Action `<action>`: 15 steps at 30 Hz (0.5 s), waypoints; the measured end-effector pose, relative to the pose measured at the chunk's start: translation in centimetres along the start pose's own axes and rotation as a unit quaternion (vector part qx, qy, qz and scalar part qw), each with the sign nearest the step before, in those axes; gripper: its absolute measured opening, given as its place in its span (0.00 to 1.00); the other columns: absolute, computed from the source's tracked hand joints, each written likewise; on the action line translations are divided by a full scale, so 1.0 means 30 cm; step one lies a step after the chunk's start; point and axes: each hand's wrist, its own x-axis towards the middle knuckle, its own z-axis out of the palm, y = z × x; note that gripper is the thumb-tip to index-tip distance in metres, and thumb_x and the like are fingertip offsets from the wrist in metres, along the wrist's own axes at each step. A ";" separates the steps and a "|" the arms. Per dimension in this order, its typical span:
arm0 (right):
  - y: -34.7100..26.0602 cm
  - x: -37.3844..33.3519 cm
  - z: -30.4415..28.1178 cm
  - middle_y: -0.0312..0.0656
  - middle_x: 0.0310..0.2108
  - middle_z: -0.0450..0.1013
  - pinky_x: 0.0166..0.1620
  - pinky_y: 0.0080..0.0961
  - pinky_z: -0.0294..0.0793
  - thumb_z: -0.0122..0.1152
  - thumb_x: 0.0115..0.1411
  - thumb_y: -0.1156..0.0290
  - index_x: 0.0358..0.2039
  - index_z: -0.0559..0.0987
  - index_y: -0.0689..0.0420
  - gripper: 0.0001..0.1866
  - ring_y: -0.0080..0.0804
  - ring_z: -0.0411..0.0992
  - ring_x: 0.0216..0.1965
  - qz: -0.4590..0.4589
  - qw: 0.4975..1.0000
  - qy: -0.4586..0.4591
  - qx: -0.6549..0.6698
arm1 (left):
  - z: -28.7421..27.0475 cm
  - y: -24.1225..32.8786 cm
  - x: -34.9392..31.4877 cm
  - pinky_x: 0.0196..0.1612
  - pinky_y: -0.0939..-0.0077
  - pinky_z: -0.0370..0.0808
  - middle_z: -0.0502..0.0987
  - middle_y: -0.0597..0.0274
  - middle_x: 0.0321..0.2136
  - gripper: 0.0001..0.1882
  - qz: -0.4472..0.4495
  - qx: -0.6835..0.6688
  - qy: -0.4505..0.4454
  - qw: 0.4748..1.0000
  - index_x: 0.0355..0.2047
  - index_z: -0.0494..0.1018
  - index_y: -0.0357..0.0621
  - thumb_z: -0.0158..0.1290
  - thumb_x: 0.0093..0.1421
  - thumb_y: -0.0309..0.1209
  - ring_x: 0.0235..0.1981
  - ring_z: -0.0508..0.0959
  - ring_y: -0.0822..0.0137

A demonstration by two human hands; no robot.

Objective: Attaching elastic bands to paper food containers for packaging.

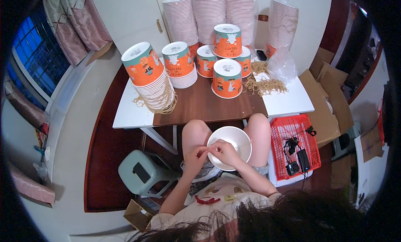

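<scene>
White paper bucket (pixel 241 135): in the lap, between the knees, mouth up. Left to right from there:

Far left, window (pixel 35 50) with pink-grey curtain (pixel 77 29). Grey-green plastic stool (pixel 129 167) left of the legs, dark flat rectangular object (pixel 141 172) on its seat.

Table (pixel 200 108), brown middle, white ends. Left end: tall nested stack of orange-and-teal printed buckets (pixel 144 66), bases up, beige cords (pixel 169 99) hanging down its near-right side. Shorter nested stack (pixel 179 64) just right of it, same way up.

Left hand (pixel 196 156): just outside the bucket's left rim, fingertips pinched together, touching or nearly touching the right's. Too small to tell what's between them.

Right hand (pixel 224 153): over the bucket's left part, thumb and fingers pinched at that rim; can't tell what on. Thin cord (pixel 249 144) at the bucket's right rim.

Mid-table: upside-down printed bucket (pixel 227 81) nearest, others behind, one raised on top. Tall bagged bucket stacks (pixel 209 18) at the far side. Right end: beige cord bundle (pixel 267 86), clear plastic bag (pixel 282 64) beside it.

Right of the legs: red plastic crate (pixel 315 152) with black power adapter (pixel 303 160) and cables. Open cardboard box (pixel 319 104) beyond.
</scene>
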 end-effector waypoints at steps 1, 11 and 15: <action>-0.002 0.000 -0.001 0.40 0.22 0.69 0.27 0.21 0.67 0.58 0.48 0.70 0.23 0.76 0.58 0.05 0.28 0.67 0.22 -0.010 1.000 0.000 0.002 | 0.000 0.003 0.000 0.24 0.87 0.67 0.74 0.67 0.20 0.06 0.000 0.000 0.000 1.000 0.29 0.74 0.38 0.53 0.51 0.26 0.21 0.70 0.81; -0.008 -0.001 -0.019 0.39 0.24 0.70 0.33 0.32 0.65 0.57 0.46 0.67 0.22 0.76 0.53 0.05 0.38 0.69 0.30 -0.070 0.995 0.015 -0.071 | -0.009 -0.045 0.008 0.23 0.88 0.63 0.71 0.71 0.22 0.05 -0.118 -0.137 -0.070 0.981 0.28 0.72 0.40 0.49 0.54 0.28 0.21 0.66 0.81; -0.015 -0.008 -0.020 0.39 0.26 0.69 0.33 0.32 0.64 0.57 0.44 0.70 0.24 0.75 0.53 0.04 0.38 0.68 0.31 -0.106 0.988 0.025 -0.113 | -0.024 -0.055 0.013 0.17 0.91 0.56 0.69 0.73 0.21 0.05 -0.284 -0.302 -0.118 0.902 0.29 0.71 0.44 0.49 0.55 0.31 0.19 0.63 0.84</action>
